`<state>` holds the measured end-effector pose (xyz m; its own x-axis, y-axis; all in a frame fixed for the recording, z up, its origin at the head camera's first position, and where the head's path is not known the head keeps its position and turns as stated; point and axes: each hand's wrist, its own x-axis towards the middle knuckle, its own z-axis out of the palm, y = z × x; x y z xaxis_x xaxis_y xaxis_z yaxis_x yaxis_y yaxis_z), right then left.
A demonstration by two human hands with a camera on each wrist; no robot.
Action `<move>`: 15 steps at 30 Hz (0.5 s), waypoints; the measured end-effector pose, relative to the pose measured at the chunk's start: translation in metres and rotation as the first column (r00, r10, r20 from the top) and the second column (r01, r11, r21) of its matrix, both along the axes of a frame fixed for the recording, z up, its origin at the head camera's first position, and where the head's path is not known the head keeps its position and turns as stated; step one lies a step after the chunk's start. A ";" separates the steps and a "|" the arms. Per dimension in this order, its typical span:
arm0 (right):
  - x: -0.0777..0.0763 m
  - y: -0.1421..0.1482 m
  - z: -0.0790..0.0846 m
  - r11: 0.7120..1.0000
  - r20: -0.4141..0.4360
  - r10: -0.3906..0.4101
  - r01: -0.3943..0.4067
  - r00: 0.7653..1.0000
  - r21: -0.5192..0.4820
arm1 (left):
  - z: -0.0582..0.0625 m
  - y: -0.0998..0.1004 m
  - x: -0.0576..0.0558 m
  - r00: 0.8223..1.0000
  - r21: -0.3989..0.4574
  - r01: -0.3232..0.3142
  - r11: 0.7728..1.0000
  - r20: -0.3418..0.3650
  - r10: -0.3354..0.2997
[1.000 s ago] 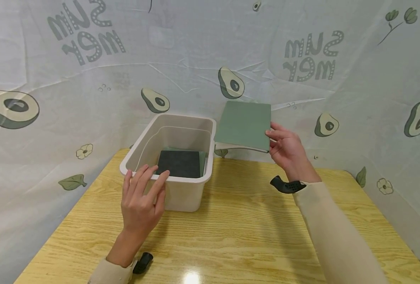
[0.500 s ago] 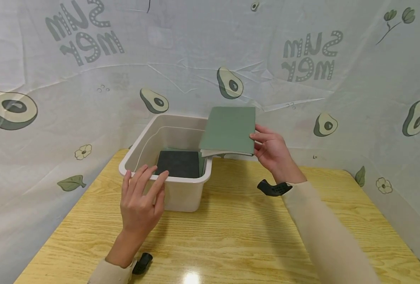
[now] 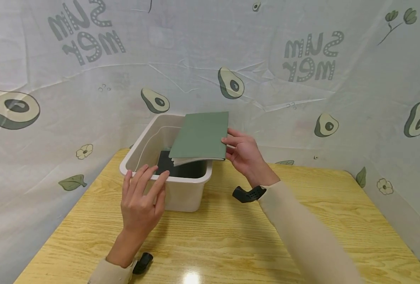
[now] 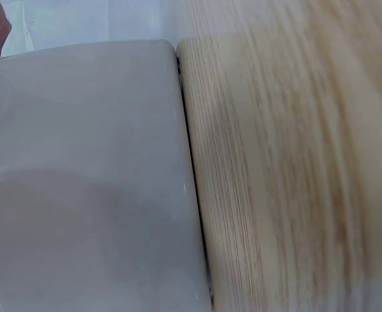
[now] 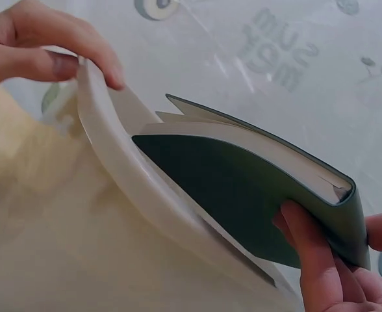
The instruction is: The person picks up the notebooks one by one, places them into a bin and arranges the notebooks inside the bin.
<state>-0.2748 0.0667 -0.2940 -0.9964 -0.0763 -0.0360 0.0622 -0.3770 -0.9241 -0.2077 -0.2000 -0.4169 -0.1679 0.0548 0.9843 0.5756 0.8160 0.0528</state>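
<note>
My right hand (image 3: 245, 154) holds a green hardcover book (image 3: 200, 134) by its spine edge, thumb on top and fingers beneath. The book is tilted over the right part of a beige plastic bin (image 3: 183, 197), its pages fanned slightly at the near end. In the right wrist view, the book's dark green underside (image 5: 210, 175) faces the bin's rim (image 5: 139, 175). My left hand (image 3: 142, 201) pinches the near rim, fingers over it and thumb outside. A black book (image 3: 192, 170) lies flat inside the bin, partly covered from view by the green one.
A wooden table (image 3: 231, 236) carries the bin near its back left. Behind it hangs a pale curtain (image 3: 195, 47) printed with avocados and lettering. In the left wrist view, the bin's wall (image 4: 93, 162) stands beside the wood grain.
The right hand has carried the green book leftward and slightly down, from right of the bin to over it. The left hand and the bin have stayed put.
</note>
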 end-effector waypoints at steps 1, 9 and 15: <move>-0.001 -0.005 0.000 1.000 -0.003 0.005 -0.005 1.000 -0.001 | 0.000 0.000 0.000 1.000 0.001 0.000 1.000 -0.004 0.000; -0.005 -0.037 -0.004 0.999 0.029 0.039 -0.040 0.999 0.030 | 0.001 0.002 0.000 1.000 0.018 0.010 1.000 -0.023 -0.009; -0.009 -0.050 -0.001 0.999 0.061 0.024 -0.027 0.998 0.041 | 0.001 0.002 0.000 1.000 0.014 0.015 1.000 -0.025 -0.014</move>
